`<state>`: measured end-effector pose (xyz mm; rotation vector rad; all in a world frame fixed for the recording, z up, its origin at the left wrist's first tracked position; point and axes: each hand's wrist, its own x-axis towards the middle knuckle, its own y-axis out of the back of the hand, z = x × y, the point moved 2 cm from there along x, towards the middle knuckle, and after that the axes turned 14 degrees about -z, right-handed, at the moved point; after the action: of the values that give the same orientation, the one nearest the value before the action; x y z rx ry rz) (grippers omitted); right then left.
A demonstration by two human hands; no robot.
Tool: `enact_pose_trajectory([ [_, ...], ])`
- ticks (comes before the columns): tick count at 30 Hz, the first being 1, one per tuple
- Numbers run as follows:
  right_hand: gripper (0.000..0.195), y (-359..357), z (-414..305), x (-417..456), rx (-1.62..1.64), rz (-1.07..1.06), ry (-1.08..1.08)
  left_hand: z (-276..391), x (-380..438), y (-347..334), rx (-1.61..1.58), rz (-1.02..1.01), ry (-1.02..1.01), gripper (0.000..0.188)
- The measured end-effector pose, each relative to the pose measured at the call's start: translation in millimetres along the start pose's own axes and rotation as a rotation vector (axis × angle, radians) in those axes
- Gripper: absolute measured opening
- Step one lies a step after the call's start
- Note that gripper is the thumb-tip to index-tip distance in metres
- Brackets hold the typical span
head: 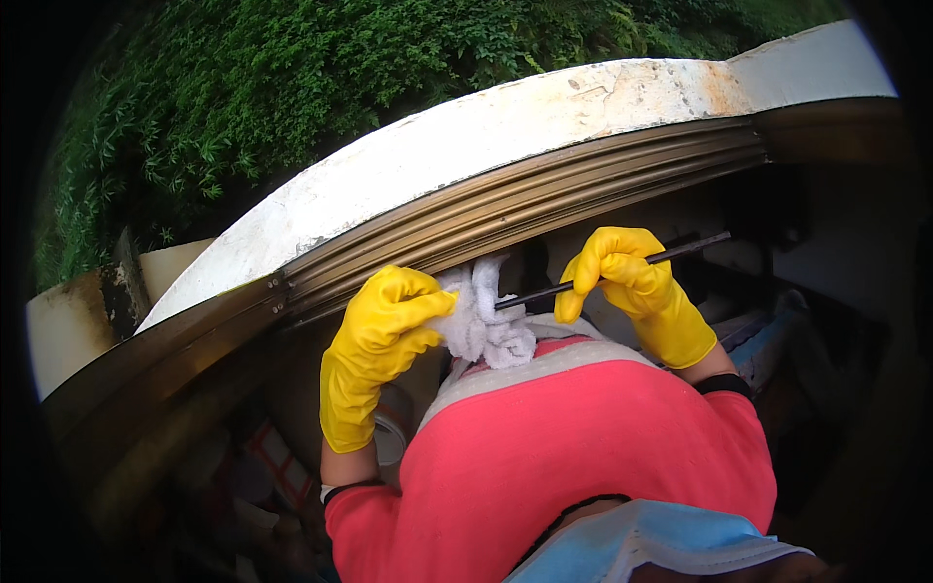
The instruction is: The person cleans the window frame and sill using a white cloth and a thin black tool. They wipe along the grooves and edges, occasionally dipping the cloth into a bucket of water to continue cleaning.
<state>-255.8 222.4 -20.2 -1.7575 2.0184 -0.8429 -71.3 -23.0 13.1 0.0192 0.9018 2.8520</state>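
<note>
Both hands wear yellow rubber gloves. My left hand (390, 328) pinches the left side of a crumpled whitish cloth (485, 321), which hangs just in front of my body. Across from it, my right hand (619, 273) grips a thin dark rod (689, 248), its fingers curled around the middle. The rod's lower left end touches the cloth or lies against its folds; which of the two cannot be told. Its other end sticks out past the right glove. Both hands are close to the inner edge of a bronze-coloured metal window track (510, 211).
Beyond the track runs a white, stained outer ledge (510, 127), with dense green shrubs (313, 87) outside. A dark metal frame (168, 357) continues at the left. In the dim space below stand a round pale container (390, 437) and, at the right, a bluish item (758, 346).
</note>
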Motion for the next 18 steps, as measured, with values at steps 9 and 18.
enact_pose_trajectory([
  [9, 0.026, 40.1, -35.1, -97.4, 0.035, 0.270, 0.363, 43.7, -33.0, -10.5, 0.060, 0.073, 0.174, 0.039],
  [18, 0.028, 10.9, -114.5, -55.0, -0.688, 0.471, 0.007, 16.6, 10.4, -13.7, 0.529, 0.265, 0.388, 0.040],
])
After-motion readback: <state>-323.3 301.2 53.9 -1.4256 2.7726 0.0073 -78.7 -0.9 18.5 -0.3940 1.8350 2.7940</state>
